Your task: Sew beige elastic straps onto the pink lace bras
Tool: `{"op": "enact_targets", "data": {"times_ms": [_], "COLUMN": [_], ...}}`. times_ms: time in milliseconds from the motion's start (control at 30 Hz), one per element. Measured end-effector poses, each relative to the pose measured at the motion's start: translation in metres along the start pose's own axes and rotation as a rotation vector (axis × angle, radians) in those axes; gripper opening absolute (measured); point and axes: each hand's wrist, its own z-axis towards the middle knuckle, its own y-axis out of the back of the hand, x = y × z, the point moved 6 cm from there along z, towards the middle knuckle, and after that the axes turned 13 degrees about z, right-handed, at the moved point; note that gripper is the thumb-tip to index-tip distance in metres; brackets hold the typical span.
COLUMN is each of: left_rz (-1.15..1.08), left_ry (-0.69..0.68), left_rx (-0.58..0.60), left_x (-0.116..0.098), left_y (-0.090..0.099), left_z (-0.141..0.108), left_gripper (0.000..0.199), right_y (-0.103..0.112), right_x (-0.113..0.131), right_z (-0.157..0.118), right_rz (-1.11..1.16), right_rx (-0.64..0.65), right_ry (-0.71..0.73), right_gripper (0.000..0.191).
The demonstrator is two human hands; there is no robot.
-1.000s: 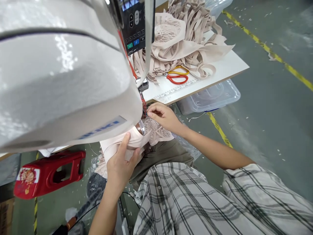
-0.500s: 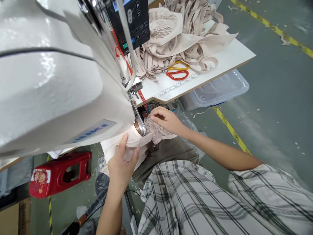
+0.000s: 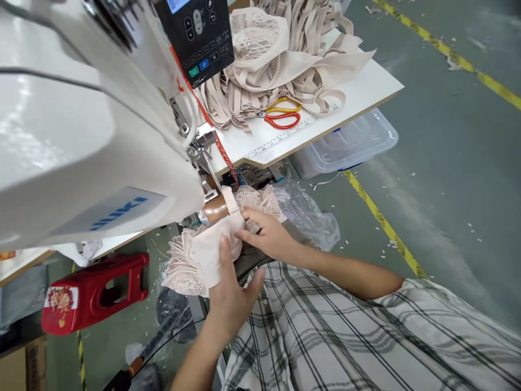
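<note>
Sewing machine: cut off, 10 o'clock | control panel: top cut off, 11 o'clock | pale fabric: partly hidden by left hand, 8 o'clock

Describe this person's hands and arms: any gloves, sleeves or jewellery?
The left hand and right hand are ungloved, with no ring or watch visible. On the right arm, a loose white sleeve with dark plaid lines ends near the elbow. The left sleeve isn't visible.

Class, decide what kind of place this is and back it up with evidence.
Probably a garment factory: a JUKI sewing machine, strap pieces heaped by scissors, and yellow-black tape on the floor.
</note>
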Motion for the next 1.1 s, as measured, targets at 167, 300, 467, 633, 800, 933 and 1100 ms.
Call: {"op": "enact_targets", "data": {"times_ms": [167,300,467,633,800,933,1100], "left_rz": [-0.275,-0.392,-0.288,-0.21,-0.103,-0.014,0.001], "left_ry": [-0.002,0.007,-0.252,-0.372,-0.537,-0.697,-0.699], "left_rx": [0.173,0.213,-0.006,0.163,-0.127,-0.413,-0.449], "left_x": [-0.013,-0.004,-0.01,-0.01,-0.002,-0.006,-0.007], "left_y": [-0.011,0.0,0.033,0.023,0.026,0.037,0.044], "left_z": [-0.006,0.004,0.033,0.048,0.032,0.013,0.011], "left_gripper": [0.092,0.053,0.052,0.034,0.013,0.019,0.021], "right_y": [0.014,0.022,0.015,0.012,0.012,0.008,0.003], "right_x": [0.012,0.025,0.034,0.037,0.043,0.043,0.039], "right_z": [-0.008,-0.011,-0.019,-0.027,-0.036,-0.043,-0.046], "right_rz": [-0.029,-0.1,-0.143,-0.449,-0.784,-0.844,-0.872], "right_rx": [-0.023,0.107,0.393,0.517,0.41,0.359,0.37], "right_ry": [0.085,0.099,0.123,0.178,0.482,0.638,0.661], "right_gripper": [0.035,0.037,0.031,0.019,0.025,0.025,0.021]}}
